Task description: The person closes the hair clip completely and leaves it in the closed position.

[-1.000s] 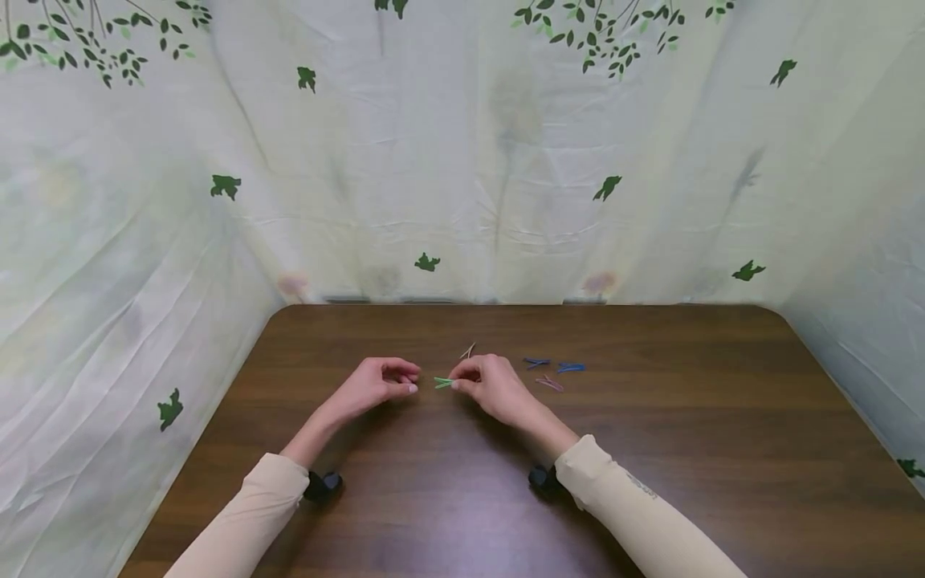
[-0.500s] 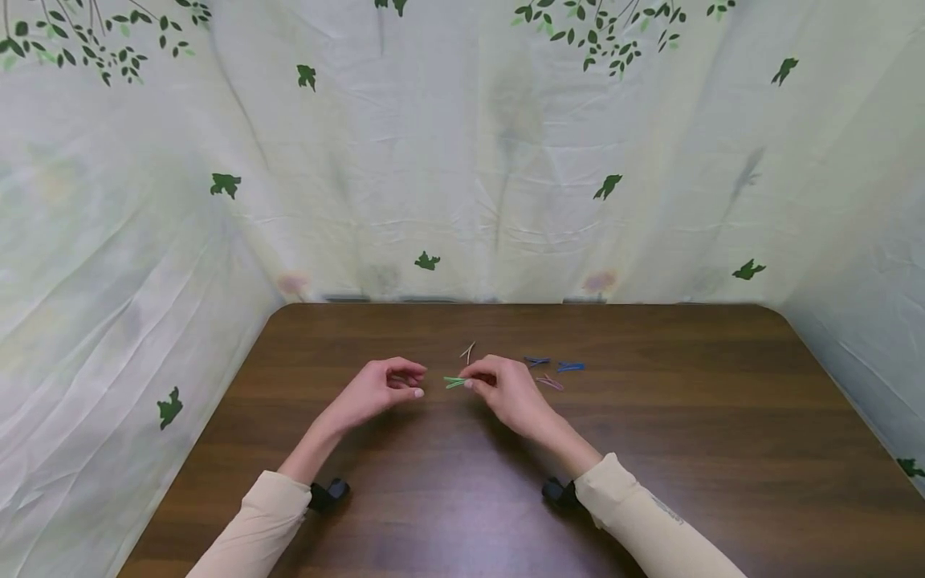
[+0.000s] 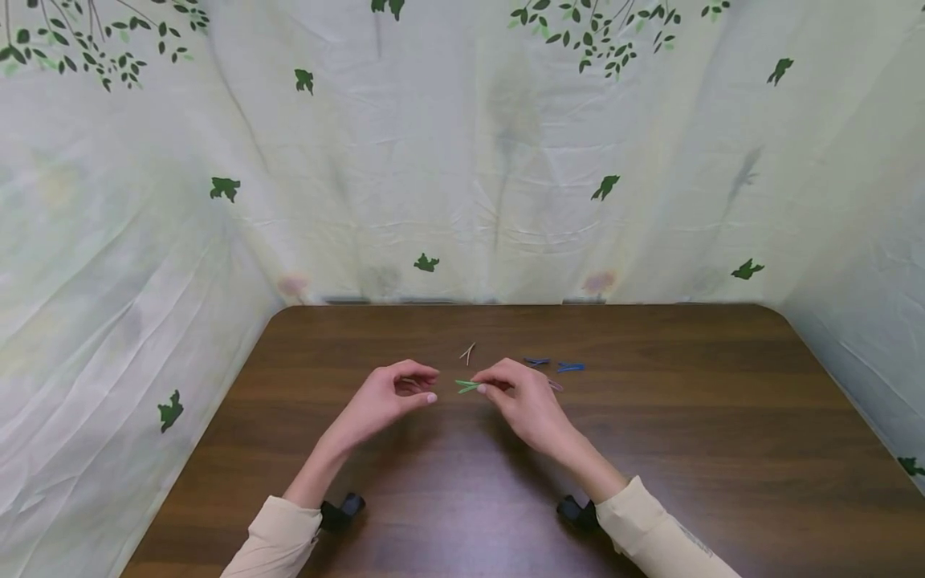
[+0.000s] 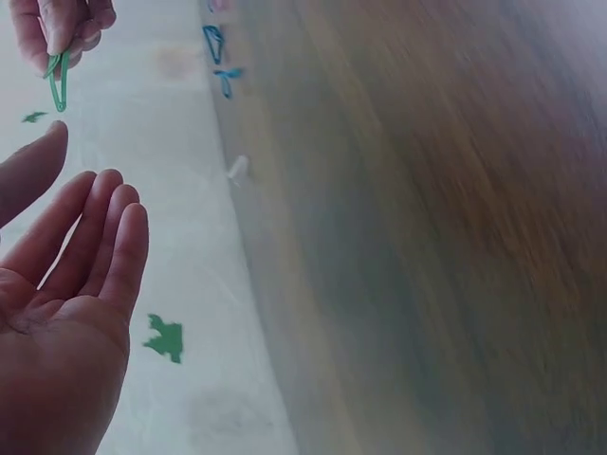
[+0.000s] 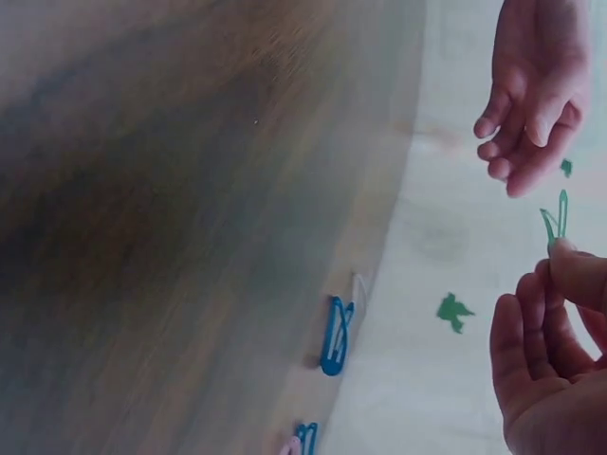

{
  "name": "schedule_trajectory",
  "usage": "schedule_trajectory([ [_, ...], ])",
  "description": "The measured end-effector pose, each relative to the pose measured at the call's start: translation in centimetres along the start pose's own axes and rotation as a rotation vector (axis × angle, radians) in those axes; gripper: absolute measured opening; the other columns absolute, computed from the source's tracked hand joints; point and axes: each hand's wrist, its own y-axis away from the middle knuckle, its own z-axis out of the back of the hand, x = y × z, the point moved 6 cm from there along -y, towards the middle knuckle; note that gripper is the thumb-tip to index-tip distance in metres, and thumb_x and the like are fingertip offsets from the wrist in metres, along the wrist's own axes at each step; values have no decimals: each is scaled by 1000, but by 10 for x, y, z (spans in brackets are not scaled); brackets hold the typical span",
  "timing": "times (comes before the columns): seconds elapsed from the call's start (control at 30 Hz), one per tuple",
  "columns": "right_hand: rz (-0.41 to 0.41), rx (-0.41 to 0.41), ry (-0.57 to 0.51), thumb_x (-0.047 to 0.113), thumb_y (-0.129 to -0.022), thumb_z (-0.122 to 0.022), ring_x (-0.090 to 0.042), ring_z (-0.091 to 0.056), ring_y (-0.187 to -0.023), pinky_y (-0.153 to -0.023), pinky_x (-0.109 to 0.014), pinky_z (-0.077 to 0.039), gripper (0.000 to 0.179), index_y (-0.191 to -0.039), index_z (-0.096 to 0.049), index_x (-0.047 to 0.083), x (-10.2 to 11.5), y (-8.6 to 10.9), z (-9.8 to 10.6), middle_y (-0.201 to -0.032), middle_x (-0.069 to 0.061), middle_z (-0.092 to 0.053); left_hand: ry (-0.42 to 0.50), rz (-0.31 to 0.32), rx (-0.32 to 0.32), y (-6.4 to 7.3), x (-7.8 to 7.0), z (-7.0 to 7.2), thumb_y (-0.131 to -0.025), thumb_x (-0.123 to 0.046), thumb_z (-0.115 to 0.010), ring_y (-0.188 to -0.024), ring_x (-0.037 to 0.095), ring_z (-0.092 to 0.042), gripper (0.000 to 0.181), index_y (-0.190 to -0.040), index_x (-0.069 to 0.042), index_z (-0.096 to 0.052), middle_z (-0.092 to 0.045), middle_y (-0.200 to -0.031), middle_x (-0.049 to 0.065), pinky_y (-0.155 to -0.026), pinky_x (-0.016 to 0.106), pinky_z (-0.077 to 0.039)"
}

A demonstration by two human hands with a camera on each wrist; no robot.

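Observation:
My right hand [image 3: 527, 405] pinches one end of a green snap hair clip [image 3: 466, 386] between thumb and fingertips, above the table. The clip is sprung apart into a narrow V and points towards my left hand [image 3: 386, 401]. That hand is apart from the clip, its fingers extended, the thumb held away from them and nothing in its grasp. In the right wrist view the green clip [image 5: 560, 218] rises from the pinch, both prongs visible. A whitish hair clip [image 3: 469, 353] lies on the table just beyond the hands.
Two blue hair clips [image 3: 571, 367] lie on the brown wooden table [image 3: 686, 449] beyond my right hand. A pink clip [image 3: 556, 385] is partly hidden behind that hand. A pale curtain [image 3: 462, 160] with green bird and leaf prints hangs along the table's far edge.
Both hands have shifted to the right and slightly nearer me, the green hair clip travelling with the right one. The left thumb has spread away from its fingers. The pink clip has become partly covered.

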Motion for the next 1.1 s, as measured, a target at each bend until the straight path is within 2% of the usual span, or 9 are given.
schedule_trajectory([
  [0.2, -1, -22, -19, 9, -90, -72, -1, -60, -81, -74, -27, -52, 16, -97, -76, 23, 7, 9, 12, -90, 17, -63, 12, -65, -43, 5, -19, -5, -84, -10, -79, -91, 16, -66, 30, -112, -14, -71, -68, -108, 0, -85, 39, -53],
  [0.4, 29, -52, -49, 6, -90, -71, -4, -60, -83, -75, -28, -53, 20, -98, -75, 23, 17, 21, 25, -94, 16, -64, 25, -116, -41, 11, -36, -13, -83, -10, -80, -96, 26, -65, 31, -111, -18, -71, -67, -107, -8, -90, 37, -51],
  [0.47, 31, -63, -44, 6, -90, -71, -4, -59, -84, -74, -29, -53, 20, -98, -75, 24, 19, 25, 28, -95, 17, -64, 31, -132, -39, 13, -40, -17, -83, -11, -79, -97, 27, -65, 30, -112, -18, -71, -67, -107, -9, -91, 37, -50],
  [0.6, 20, -90, -42, 6, -90, -71, -5, -60, -86, -76, -30, -51, 22, -98, -74, 26, 22, 34, 35, -96, 18, -64, 32, -160, -53, 18, -49, -23, -83, -11, -80, -96, 20, -64, 30, -111, -19, -71, -67, -106, -10, -90, 39, -50],
  [0.73, 7, -124, -77, 3, -90, -70, -7, -60, -89, -78, -30, -51, 25, -99, -74, 26, 24, 43, 43, -96, 17, -64, 57, -145, -68, 21, -55, -30, -84, -12, -79, -98, 19, -64, 29, -111, -20, -71, -67, -106, -10, -90, 39, -50],
  [0.9, -4, -157, -157, 2, -91, -68, -12, -59, -88, -77, -27, -50, 26, -101, -74, 25, 23, 55, 48, -97, 13, -65, 88, -142, -79, 26, -63, -40, -83, -6, -78, -97, 19, -64, 29, -111, -13, -71, -68, -106, -5, -90, 42, -50],
  [0.97, -2, -166, -171, 1, -91, -67, -14, -58, -88, -77, -27, -50, 26, -102, -74, 24, 23, 58, 49, -98, 11, -65, 86, -157, -87, 29, -74, -41, -82, -1, -78, -95, 16, -63, 29, -110, -8, -71, -68, -105, -2, -89, 43, -51],
  [1.1, 3, -187, -182, 0, -90, -67, -15, -60, -108, -95, -28, -47, 26, -101, -74, 22, 23, 63, 51, -99, 9, -65, 74, -188, -102, 35, -97, -41, -81, 3, -77, -95, 13, -63, 28, -108, -4, -71, -69, -103, 1, -88, 42, -51],
])
